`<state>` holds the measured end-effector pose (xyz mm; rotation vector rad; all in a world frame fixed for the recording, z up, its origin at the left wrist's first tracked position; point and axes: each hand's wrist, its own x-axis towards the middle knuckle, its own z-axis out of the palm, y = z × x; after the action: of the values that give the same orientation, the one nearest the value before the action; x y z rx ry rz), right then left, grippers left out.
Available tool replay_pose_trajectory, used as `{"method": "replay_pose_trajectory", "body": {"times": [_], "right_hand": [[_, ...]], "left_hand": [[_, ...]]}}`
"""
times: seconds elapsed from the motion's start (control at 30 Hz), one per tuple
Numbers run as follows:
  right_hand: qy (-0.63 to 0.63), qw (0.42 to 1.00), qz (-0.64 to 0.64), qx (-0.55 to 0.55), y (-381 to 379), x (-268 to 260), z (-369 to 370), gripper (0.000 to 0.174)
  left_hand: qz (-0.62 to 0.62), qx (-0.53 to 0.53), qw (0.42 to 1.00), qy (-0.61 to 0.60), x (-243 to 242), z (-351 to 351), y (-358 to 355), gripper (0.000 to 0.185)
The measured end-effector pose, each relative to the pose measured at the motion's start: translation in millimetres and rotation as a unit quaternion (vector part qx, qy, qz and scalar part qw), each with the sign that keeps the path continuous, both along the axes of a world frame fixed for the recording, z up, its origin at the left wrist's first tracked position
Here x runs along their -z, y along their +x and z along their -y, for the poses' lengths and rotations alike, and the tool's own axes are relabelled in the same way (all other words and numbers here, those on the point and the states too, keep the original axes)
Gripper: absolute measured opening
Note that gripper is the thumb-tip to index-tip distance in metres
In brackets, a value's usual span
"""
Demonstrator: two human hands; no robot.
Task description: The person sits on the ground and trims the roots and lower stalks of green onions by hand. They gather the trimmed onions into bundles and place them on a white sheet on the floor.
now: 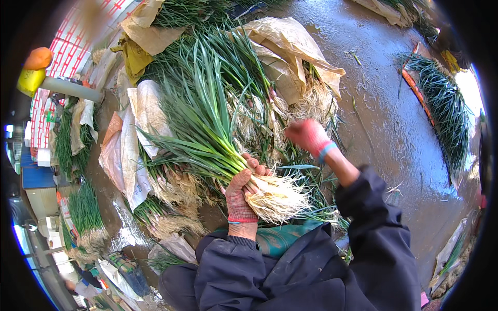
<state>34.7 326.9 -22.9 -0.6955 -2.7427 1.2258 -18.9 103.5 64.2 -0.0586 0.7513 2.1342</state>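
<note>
In a red-coated work glove, my left hand (242, 194) grips a bunch of green garlic plants (237, 157) just above the roots. Pale stringy roots (278, 196) fan out to the right of the fist, and the long green leaves spread up and left. My right hand (309, 136), gloved likewise with a blue band at the wrist, is raised to the upper right of the bunch, apart from it and blurred; its fingers look curled, but whether they hold anything cannot be seen. Behind it lie more rooted plants (249, 112) in a heap.
Woven sacks (278, 42) partly cover the heap ahead, with further sacks (130, 144) and bundles (171, 221) at the left. Loose leaves (315, 194) lie beside my knees. A long pile of plants (443, 105) lies at far right on the wet floor (373, 77). A pale post (72, 88) stands upper left.
</note>
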Motion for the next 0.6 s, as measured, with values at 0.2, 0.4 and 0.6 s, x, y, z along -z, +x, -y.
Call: {"method": "replay_pose_trajectory", "body": {"times": [0.2,0.4,0.6], "right_hand": [[-0.006,0.993,0.074,0.091,-82,-22,-18,0.031],[0.083,0.989,-0.096,-0.074,3,-60,46,0.018],[-0.147,0.975,-0.095,-0.137,35,-83,53,0.017]], "left_hand": [[0.022,0.01,0.999,-0.022,-3,9,-3,0.044],[0.07,0.037,0.996,-0.052,22,7,-7,0.049],[0.108,0.076,0.991,-0.026,27,9,-7,0.052]]}}
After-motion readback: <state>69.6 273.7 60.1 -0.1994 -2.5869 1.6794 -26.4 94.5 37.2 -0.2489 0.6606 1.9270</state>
